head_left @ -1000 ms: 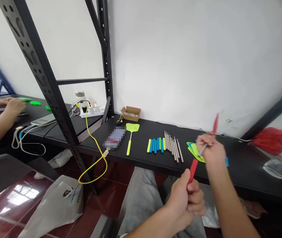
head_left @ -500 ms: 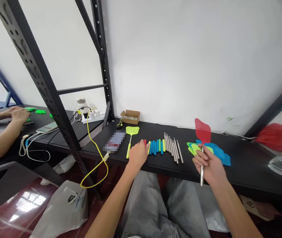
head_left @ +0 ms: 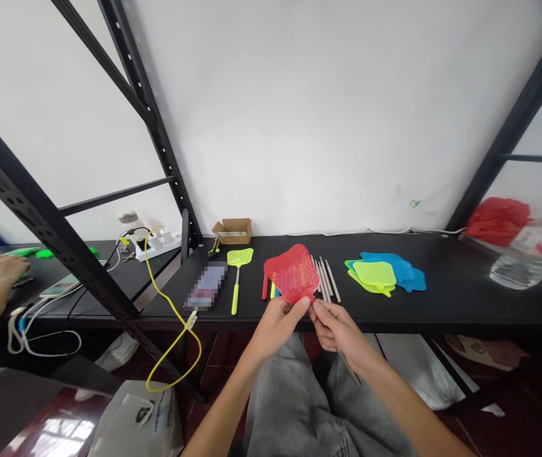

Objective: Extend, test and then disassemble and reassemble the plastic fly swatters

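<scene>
A red fly swatter head [head_left: 292,271] on a metal rod [head_left: 350,368] is held in front of me over the bench edge. My left hand [head_left: 280,320] pinches the base of the red head, while my right hand [head_left: 340,330] grips the rod just below it. Behind the head lie a red handle [head_left: 265,285] and other coloured handles, mostly covered. Several bare metal rods [head_left: 330,282] show to its right. Farther right are a pile of yellow-green swatter heads [head_left: 373,276] and blue swatter heads [head_left: 407,270]. A complete yellow-green fly swatter [head_left: 236,282] lies at the left.
On the black bench [head_left: 452,285] are a blurred phone [head_left: 207,285], a small cardboard box [head_left: 233,230] and a yellow-black cutter [head_left: 214,248]. A yellow cable [head_left: 171,298] hangs off the edge. Metal posts flank the bench; another person's hands [head_left: 2,273] work at far left.
My left hand first set the red handle down beside the other handles, then moved to the red swatter head. My right hand brought the swatter leftward to the middle. The view has turned slightly right.
</scene>
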Motion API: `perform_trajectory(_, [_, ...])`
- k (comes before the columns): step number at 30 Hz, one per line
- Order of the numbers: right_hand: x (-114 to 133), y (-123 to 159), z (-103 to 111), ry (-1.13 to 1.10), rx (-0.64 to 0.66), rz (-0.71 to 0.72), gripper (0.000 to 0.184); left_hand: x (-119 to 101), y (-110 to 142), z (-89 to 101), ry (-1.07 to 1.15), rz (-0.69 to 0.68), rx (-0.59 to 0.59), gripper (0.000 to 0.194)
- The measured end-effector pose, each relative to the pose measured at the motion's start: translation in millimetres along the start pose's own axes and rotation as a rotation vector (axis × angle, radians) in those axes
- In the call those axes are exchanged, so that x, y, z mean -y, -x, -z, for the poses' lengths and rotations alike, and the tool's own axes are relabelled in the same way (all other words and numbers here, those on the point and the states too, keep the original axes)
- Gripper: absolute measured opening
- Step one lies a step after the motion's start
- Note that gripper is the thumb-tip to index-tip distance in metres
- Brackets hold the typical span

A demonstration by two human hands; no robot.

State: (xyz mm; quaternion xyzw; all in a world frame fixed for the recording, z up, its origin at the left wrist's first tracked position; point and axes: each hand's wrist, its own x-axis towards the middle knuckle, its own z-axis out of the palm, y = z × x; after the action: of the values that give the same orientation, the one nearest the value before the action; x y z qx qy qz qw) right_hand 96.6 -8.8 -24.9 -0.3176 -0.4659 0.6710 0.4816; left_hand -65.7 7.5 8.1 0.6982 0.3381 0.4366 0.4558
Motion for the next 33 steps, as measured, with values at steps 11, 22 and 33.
perform_trajectory(11, [13.5, 14.0, -30.6, -0.372, 0.209, -0.137, 0.03, -2.8, 7.5, 0.7, 0.351, 0.043, -0.13, 0.044])
perform_trajectory(22, [15.6, 10.1, 5.6, 0.091, -0.163, 0.098, 0.039, -48.2, 5.4, 53.8, 0.505, -0.199, -0.876, 0.032])
perform_trajectory(33, [31.3, -102.4, 108.0, 0.506, -0.72, 0.156, 0.046, -33.4, 2.9, 36.6, 0.444, -0.036, -0.671, 0.04])
